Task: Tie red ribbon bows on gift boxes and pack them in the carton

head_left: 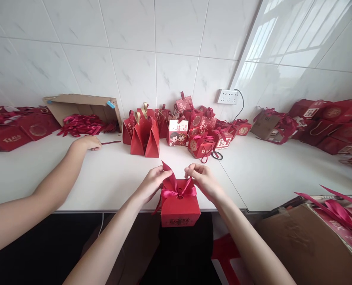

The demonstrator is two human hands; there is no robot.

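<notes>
A small red gift box sits at the near edge of the white table, with a dark red ribbon tied in a bow on its top. My left hand pinches a ribbon end at the box's upper left. My right hand pinches the ribbon at the upper right. Both hands are closed on the ribbon. Another person's hand reaches in from the left and rests on the table near a loose ribbon strip.
Several finished red gift boxes stand against the tiled wall. A tipped cardboard box spills ribbons at the left. More red boxes line the right. A cardboard carton with ribbons stands at the near right. Scissors lie by the boxes.
</notes>
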